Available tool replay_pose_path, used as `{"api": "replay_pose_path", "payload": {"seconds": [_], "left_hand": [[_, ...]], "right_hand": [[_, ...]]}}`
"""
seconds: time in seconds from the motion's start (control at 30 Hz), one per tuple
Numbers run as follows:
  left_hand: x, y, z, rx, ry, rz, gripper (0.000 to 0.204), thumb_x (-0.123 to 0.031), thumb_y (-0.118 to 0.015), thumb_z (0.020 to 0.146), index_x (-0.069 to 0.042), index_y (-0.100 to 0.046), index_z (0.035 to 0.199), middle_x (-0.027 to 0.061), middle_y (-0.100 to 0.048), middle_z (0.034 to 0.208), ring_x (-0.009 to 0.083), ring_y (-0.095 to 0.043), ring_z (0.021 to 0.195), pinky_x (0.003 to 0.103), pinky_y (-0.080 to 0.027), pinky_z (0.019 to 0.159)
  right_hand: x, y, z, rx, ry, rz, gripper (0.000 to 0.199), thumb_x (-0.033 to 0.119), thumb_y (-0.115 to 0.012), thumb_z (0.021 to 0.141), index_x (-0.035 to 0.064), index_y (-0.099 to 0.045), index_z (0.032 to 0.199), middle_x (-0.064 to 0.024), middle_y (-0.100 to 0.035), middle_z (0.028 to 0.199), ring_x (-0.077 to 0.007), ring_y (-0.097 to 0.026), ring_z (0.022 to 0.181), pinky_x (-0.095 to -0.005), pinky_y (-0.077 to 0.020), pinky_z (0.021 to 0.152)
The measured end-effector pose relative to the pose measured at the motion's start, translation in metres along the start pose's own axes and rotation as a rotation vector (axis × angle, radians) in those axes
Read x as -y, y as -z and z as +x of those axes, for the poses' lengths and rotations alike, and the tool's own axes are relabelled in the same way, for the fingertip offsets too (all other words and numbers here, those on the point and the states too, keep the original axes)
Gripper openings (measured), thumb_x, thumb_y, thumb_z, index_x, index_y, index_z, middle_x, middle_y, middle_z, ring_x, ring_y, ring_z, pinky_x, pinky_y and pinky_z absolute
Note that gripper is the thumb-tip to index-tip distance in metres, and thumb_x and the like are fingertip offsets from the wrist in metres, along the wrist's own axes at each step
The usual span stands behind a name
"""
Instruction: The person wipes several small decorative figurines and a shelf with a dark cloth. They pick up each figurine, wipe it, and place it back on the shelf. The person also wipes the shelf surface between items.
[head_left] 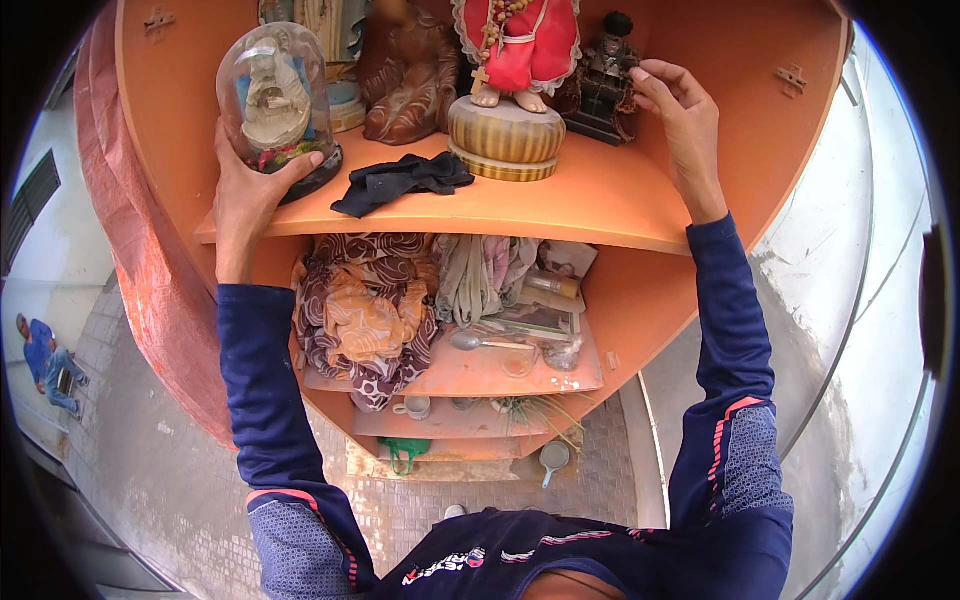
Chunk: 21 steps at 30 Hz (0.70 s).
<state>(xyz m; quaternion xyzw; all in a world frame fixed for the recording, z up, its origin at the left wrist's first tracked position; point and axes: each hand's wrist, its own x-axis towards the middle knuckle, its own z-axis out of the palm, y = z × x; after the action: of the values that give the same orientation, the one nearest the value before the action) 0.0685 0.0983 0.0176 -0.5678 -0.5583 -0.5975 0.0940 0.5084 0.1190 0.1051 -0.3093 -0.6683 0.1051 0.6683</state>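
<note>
My left hand (250, 195) is wrapped around the lower part of a clear dome (232, 85) on a dark base, with a pale figurine inside. At the right end of the same orange shelf (500, 207), my right hand (685, 120) pinches the edge of a small dark figurine (603, 75) with thumb and fingertips. Between them stand a brown seated statue (410, 85) and a red-robed statue (520, 60) on a striped round golden base (505, 135). A crumpled black cloth (400, 183) lies near the shelf's front edge, touched by neither hand.
Below are patterned fabrics (370, 310), a spoon (480, 342), a picture frame (540, 322), a cup (413, 406) and a green strap-like item (404, 453). A small pan (554, 458) sits low right. Reddish sheeting (130, 240) hangs left; another person (50, 360) is far left.
</note>
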Motion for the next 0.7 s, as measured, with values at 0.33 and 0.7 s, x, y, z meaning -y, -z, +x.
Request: {"api": "replay_pose_path", "payload": {"seconds": [0.33, 0.7], "left_hand": [[0.015, 0.020, 0.031, 0.340, -0.078, -0.428, 0.111, -0.028, -0.094, 0.059, 0.005, -0.029, 0.142, 0.0184, -0.050, 0.134, 0.0269, -0.049, 0.127, 0.036, -0.039, 0.108], [0.016, 0.042, 0.040, 0.578, 0.021, -0.332, 0.102, -0.018, -0.095, 0.056, 0.004, -0.036, 0.137, 0.0145, -0.057, 0.127, 0.0244, -0.055, 0.118, 0.036, -0.041, 0.105]], "right_hand": [[0.044, -0.204, -0.019, 0.798, -0.300, -0.076, 0.098, 0.031, -0.083, 0.065, -0.0144, -0.037, 0.139, -0.0252, -0.056, 0.127, -0.0269, -0.059, 0.109, -0.0328, -0.0472, 0.090], [0.036, -0.282, -0.017, 0.942, -0.427, -0.055, 0.091, 0.022, -0.093, 0.055, -0.0117, -0.052, 0.129, -0.0260, -0.055, 0.132, -0.0373, -0.060, 0.113, -0.0471, -0.0523, 0.088]]}}
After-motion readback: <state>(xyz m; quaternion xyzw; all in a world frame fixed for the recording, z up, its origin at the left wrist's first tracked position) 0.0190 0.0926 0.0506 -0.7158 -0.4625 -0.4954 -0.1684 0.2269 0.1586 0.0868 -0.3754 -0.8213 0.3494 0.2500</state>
